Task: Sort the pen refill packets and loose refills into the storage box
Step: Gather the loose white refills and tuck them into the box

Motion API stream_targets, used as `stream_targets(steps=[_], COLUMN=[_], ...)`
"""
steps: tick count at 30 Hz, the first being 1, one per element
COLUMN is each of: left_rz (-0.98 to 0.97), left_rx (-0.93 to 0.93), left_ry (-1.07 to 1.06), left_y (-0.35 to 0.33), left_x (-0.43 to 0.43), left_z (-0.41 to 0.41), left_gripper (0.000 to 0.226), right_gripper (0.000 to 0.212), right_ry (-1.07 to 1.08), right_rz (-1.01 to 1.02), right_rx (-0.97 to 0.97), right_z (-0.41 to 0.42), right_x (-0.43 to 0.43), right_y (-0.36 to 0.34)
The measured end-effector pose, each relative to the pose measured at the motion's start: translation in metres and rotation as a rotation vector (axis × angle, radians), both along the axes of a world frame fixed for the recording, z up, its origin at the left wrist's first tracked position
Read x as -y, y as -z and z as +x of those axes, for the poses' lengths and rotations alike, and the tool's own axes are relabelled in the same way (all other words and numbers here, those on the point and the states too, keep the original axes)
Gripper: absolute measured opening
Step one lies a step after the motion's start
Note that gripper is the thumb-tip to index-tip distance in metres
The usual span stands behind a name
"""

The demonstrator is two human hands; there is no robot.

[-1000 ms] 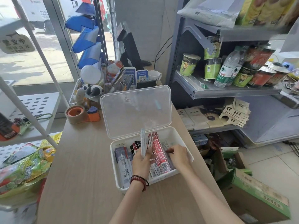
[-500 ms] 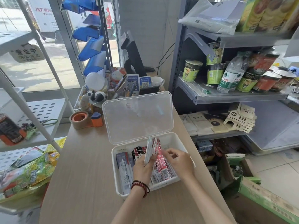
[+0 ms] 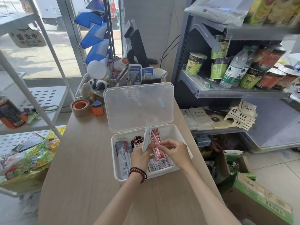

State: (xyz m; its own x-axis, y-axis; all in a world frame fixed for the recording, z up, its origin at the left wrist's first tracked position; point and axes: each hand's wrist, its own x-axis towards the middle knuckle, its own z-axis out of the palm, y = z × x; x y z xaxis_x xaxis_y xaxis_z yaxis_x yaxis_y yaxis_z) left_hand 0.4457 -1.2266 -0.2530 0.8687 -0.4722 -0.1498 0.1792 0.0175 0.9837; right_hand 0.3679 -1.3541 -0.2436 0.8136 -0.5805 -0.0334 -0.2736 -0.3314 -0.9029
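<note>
Two hands are at work over the storage box [image 3: 115, 159], which sits open on the wooden surface [image 3: 81, 159] with its clear lid [image 3: 138, 108] tipped up and back. My left hand [image 3: 140, 155], a red beaded bracelet [image 3: 138, 172] on its wrist, has its fingers curled round a bundle of pale refills [image 3: 146, 137], held upright so the tips rise above the box's far edge. My right hand [image 3: 176, 153] hovers just beside it with thumb and fingertips pinched on a slim reddish strip [image 3: 157, 142] that points towards the bundle; whether it is a packet or a loose refill I cannot tell.

Inside the box the stock lies in rough rows: grey packets [image 3: 123, 153] along the left wall, black packets [image 3: 137, 141] standing behind them, red packets [image 3: 160, 159] in the middle under my hands. The right end of the box is mostly hidden by my right wrist.

Beyond the lid I see a roll of brown tape [image 3: 80, 108] in an orange dispenser and a white mug [image 3: 159, 73]. To my right a grey metal shelf [image 3: 240, 94] carries cup noodles [image 3: 195, 63] and a water bottle [image 3: 230, 73] — well apart from the box.
</note>
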Motion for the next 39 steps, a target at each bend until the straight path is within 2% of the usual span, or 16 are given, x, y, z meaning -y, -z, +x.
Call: stream_targets(steps=[3, 5, 8, 12, 19, 21, 23, 26, 28, 34, 39], left_rz=[-0.023, -0.033, -0.040, -0.015, 0.014, 0.017, 0.026, 0.061, 0.072, 0.004, 0.011], left_rx=[-0.014, -0.031, -0.055, -0.030, 0.020, 0.007, -0.013, -0.037, -0.045, -0.054, -0.059], left_ry=[-0.005, -0.001, 0.009, 0.000, -0.006, -0.004, -0.002, -0.012, -0.015, 0.016, 0.073], left_y=[0.000, 0.000, 0.000, -0.002, 0.000, 0.001, 0.002, 0.005, 0.007, 0.006, 0.006], left_x=[0.000, 0.000, -0.002, -0.002, -0.003, -0.003, -0.002, -0.002, -0.002, -0.001, -0.001], left_z=[0.000, 0.001, 0.003, 0.003, 0.004, 0.004, 0.005, 0.007, 0.007, 0.005, 0.004], left_gripper=[0.010, 0.009, 0.016, 0.015, 0.011, 0.010, 0.007, 0.015, 0.021, 0.007, 0.016], right_gripper=[0.009, 0.007, 0.010, 0.009, 0.013, 0.010, 0.011, 0.017, 0.021, 0.043, 0.050], right_ry=[0.119, 0.205, 0.279, 0.339, 0.327, 0.320, 0.302, 0.251, 0.173, -0.005, -0.086], right_rz=[-0.044, -0.068, -0.152, -0.311, -0.362, -0.356, -0.308, -0.129, -0.052, 0.058, 0.004], right_rx=[0.039, 0.014, -0.089, -0.326, -0.509, -0.469, -0.339, -0.134, -0.078, -0.005, -0.087], right_z=[0.001, 0.003, 0.008, 0.013, 0.016, 0.016, 0.015, 0.009, 0.005, 0.000, -0.002], right_x=[0.002, 0.003, 0.004, 0.003, 0.006, 0.006, 0.005, 0.004, 0.006, 0.006, 0.002], right_y=[0.004, 0.006, 0.009, 0.015, 0.018, 0.017, 0.013, 0.008, 0.006, -0.002, -0.004])
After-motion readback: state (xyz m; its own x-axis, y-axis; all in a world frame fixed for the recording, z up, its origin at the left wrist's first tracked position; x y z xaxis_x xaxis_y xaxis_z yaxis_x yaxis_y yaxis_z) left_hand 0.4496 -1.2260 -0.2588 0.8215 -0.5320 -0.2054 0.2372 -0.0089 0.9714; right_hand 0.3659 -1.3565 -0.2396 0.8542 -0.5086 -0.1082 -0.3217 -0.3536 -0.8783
